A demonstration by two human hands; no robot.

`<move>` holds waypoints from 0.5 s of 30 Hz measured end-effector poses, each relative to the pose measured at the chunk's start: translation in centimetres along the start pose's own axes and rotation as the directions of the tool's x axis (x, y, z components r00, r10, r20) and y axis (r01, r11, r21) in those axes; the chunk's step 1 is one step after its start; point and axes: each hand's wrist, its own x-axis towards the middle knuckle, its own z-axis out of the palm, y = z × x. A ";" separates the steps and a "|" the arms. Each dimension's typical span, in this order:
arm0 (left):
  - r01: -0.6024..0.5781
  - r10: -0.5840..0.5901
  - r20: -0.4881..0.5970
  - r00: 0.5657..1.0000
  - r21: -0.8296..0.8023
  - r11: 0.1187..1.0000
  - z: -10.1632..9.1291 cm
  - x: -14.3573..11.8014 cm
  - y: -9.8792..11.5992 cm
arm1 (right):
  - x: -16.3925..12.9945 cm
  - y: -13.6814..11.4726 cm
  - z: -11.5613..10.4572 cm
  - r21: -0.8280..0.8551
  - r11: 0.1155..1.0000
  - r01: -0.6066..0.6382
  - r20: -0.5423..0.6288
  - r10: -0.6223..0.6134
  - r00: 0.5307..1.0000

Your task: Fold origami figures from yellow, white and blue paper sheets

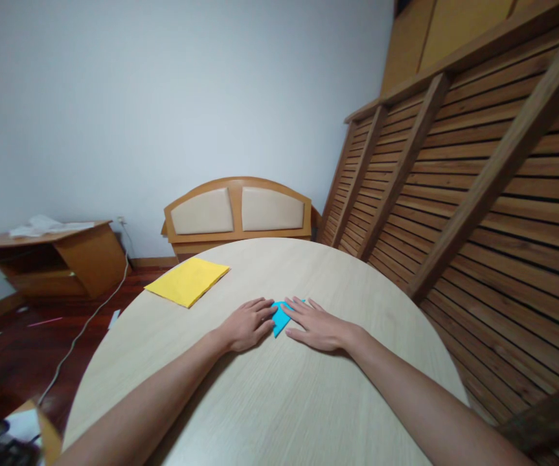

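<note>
A small folded piece of blue paper (280,320) lies on the round pale wooden table (279,401). My left hand (251,323) rests at its left side, fingertips touching the edge, fingers stretched out and partly curved. From the right, my right hand (317,325) lies flat over the paper's upper right part with fingers spread. Both hands hide some of the paper, so its full outline cannot be seen. Farther back on the left of the tabletop sits a stack of yellow paper sheets (188,282), apart from both hands.
Behind the table stands a headboard (237,207) with two cream panels. A slatted wooden frame (420,194) leans along the right. At left are a low cabinet (85,259), a white cable (87,327) on the dark floor, and an open cardboard box (48,433).
</note>
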 end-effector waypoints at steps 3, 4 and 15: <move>0.017 -0.017 -0.009 1.000 0.003 1.000 0.4 0.1 -0.3 | -0.1 -0.6 0.1 -0.031 1.000 0.000 -0.014 -0.001 1.000; 0.017 -0.017 -0.015 1.000 0.003 1.000 0.5 0.2 -0.3 | -0.1 -0.8 0.2 -0.039 0.999 0.004 -0.013 -0.004 1.000; 0.015 -0.015 0.002 1.000 -0.031 0.999 0.5 0.3 -0.5 | -0.7 -1.6 -0.2 0.044 0.991 0.124 0.112 -0.128 0.985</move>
